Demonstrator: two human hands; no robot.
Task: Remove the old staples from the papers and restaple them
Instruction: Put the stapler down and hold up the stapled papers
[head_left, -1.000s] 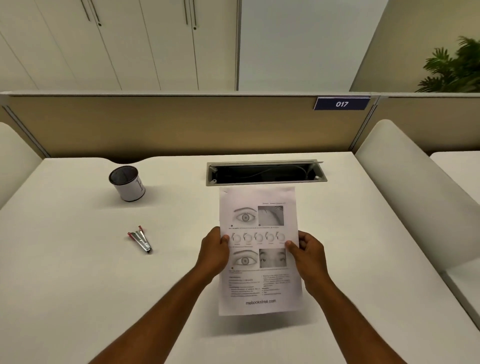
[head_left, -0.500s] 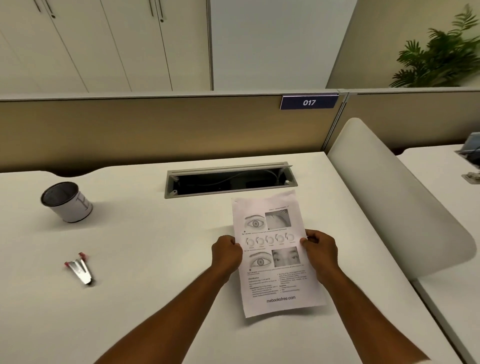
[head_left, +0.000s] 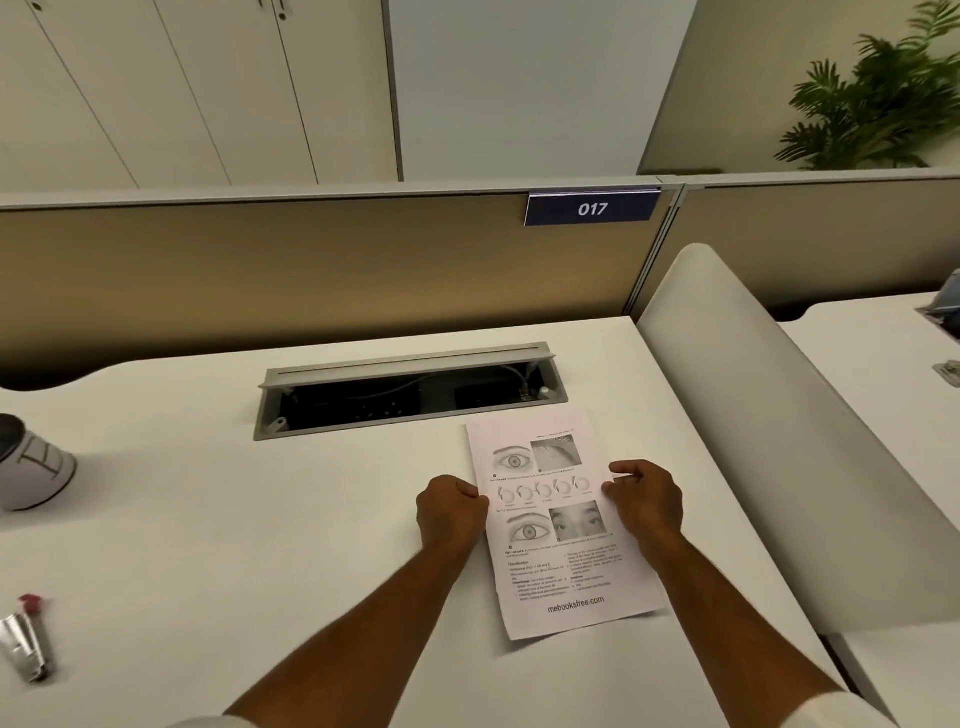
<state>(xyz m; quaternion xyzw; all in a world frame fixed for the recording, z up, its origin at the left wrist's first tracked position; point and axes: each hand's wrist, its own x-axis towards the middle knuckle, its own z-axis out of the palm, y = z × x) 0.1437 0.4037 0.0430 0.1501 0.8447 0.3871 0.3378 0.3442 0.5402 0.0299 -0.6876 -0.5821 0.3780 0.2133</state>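
Note:
The papers (head_left: 563, 551), white sheets printed with eye pictures and text, lie low over the white desk (head_left: 260, 519) at its right side. My left hand (head_left: 451, 512) grips their left edge and my right hand (head_left: 644, 500) pinches their right edge. A metal staple remover with red tips (head_left: 26, 642) lies on the desk at the far left, well away from both hands. No stapler shows.
A white cup (head_left: 31, 465) stands at the left edge of view. An open cable hatch (head_left: 410, 387) sits in the desk just behind the papers. A curved white divider (head_left: 779, 441) borders the desk on the right; a beige partition (head_left: 311, 275) closes the back.
The papers, held in both hands, have moved to the right side of the desk and down toward it. My view has swung right, so the cup and staple remover shifted left.

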